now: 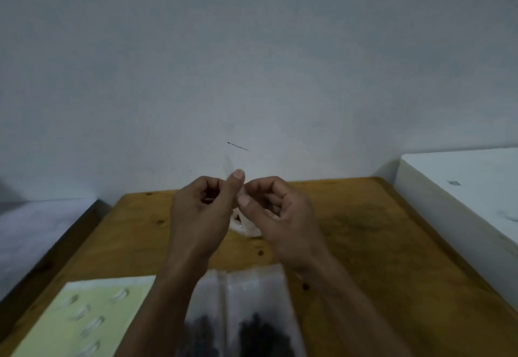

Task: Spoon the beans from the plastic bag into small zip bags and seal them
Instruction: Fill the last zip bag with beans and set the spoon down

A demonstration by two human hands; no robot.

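My left hand (204,211) and my right hand (277,211) are raised together above the wooden table (364,244), fingers curled. Both pinch a small clear zip bag (246,226) between thumbs and fingers; most of it is hidden behind the hands, only a crumpled lower part shows between them. Whether it holds beans cannot be seen. At the near edge lies a large clear plastic bag (252,286) with dark beans (260,337) in its lower part, partly covered by my forearms. No spoon is visible.
A pale yellow-green sheet (84,320) with several clear oval shapes lies at the near left of the table. A white box or ledge (462,188) stands along the right side. A pale wall rises right behind the table.
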